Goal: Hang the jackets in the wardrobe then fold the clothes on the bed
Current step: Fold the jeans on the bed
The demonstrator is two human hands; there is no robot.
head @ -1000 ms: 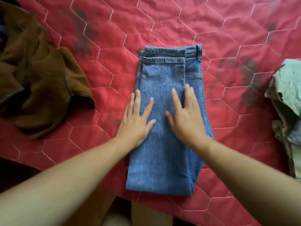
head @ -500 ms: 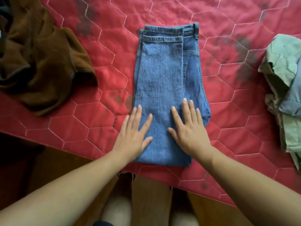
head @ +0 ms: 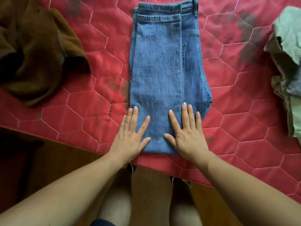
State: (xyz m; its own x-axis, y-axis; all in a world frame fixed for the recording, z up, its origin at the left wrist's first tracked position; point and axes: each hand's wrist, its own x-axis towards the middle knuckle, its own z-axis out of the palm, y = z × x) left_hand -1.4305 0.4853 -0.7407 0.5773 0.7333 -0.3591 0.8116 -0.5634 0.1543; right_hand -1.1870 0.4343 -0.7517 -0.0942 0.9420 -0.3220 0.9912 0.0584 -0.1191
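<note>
The folded jeans (head: 161, 75) lie lengthwise on the red quilt (head: 244, 111), their near end at the bed's edge. Both hands press flat on that end with fingers straight and spread, holding nothing: the left hand (head: 130, 137) at the left edge, the right hand (head: 187, 136) at the right. A brown garment (head: 35, 51) lies off to the left, and a green one (head: 286, 51) to the right.

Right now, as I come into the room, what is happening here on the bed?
A person stands at the edge of the bed and folds clothes. The left hand and the right hand lie flat, fingers straight, on the near end of the folded blue jeans, which rest on the red quilt. A crumpled brown garment lies to the left and crumpled green clothes to the right, both not yet folded.
</note>
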